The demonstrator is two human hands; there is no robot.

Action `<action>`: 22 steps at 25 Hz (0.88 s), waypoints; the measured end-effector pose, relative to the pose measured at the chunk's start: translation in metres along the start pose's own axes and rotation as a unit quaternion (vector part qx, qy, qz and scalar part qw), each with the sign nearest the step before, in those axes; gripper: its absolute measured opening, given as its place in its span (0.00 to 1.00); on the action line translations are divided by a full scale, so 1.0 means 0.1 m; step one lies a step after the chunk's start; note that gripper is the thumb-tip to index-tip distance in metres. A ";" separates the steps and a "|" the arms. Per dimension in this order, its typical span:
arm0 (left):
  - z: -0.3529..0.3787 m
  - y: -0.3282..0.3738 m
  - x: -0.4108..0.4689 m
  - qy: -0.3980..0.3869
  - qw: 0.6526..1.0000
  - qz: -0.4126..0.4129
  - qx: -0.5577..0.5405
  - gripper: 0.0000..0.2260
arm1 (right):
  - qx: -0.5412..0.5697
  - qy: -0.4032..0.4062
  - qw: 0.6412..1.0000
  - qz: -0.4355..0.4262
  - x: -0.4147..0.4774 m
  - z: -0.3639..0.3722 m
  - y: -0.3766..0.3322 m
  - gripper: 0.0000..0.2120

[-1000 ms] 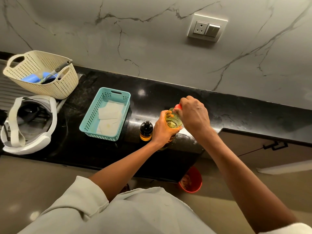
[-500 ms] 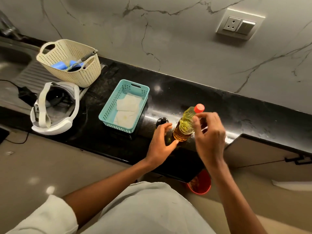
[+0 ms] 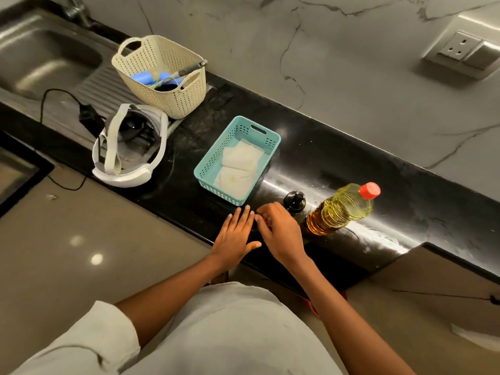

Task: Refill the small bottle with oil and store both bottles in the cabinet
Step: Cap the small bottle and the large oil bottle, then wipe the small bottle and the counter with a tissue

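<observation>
- The left hand lies palm down on the front edge of the black counter, fingers straight and close together, thumb out to the side, holding nothing.
- The right hand rests just beside it, the two nearly touching at the fingertips; its fingers are loosely curled toward the counter, and nothing can be seen in its grasp.
- The small bottle with a dark round top stands on the counter just behind the right hand, partly hidden by it.
- The big oil bottle stands just to the right of the small one, its red cap on, filled with yellow oil that looks darker toward the base.
- A teal basket sits to the left of the bottles, near the left hand's fingertips, with white folded cloths lying inside.
- Farther left a cream basket with handles holds blue items and a tool with a grey handle poking over its rim.
- A white headset lies in front of the cream basket, partly on the ribbed draining board of the steel sink.
- A black cable runs across the draining board.
- A wall socket sits on the marble wall at upper right.
</observation>
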State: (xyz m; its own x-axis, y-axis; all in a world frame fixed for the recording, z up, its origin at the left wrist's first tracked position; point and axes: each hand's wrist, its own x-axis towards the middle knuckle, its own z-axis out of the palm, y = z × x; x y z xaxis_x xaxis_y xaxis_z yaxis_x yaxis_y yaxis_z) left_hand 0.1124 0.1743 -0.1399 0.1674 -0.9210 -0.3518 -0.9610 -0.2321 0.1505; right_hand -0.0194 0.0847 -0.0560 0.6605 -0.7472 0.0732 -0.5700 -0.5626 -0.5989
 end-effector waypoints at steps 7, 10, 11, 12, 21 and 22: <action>0.09 -0.03 -0.02 0.065 0.997 -0.022 0.030 0.41 | -0.012 -0.053 0.998 -0.014 1.33 0.27 -0.25 0.14; 0.11 -0.07 -0.01 0.060 0.998 -0.008 0.035 0.42 | -0.074 -0.103 0.992 0.002 1.84 0.37 -0.30 0.18; 0.12 -0.07 -0.02 0.065 0.997 -0.011 0.041 0.43 | -0.093 -0.113 0.989 0.004 1.97 0.41 -0.31 0.19; 0.10 -0.08 -0.03 0.055 0.997 -0.011 0.044 0.43 | -0.108 -0.123 0.986 0.005 2.08 0.44 -0.32 0.19; 0.08 -0.08 -0.03 0.046 0.999 -0.016 0.020 0.44 | -0.212 -0.187 0.959 -0.019 2.40 0.76 -0.31 0.13; 0.09 -0.08 -0.03 0.046 0.999 -0.018 0.022 0.43 | -0.206 -0.178 0.962 -0.018 2.40 0.77 -0.29 0.11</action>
State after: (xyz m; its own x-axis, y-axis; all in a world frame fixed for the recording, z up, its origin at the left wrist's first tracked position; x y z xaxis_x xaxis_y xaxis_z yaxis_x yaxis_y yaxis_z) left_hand 0.1172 0.1817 -0.1478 0.2194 -0.9377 -0.2693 -0.9623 -0.2535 0.0988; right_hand 0.1935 -0.0503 -0.0825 0.7667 -0.5979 -0.2338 -0.6410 -0.7329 -0.2279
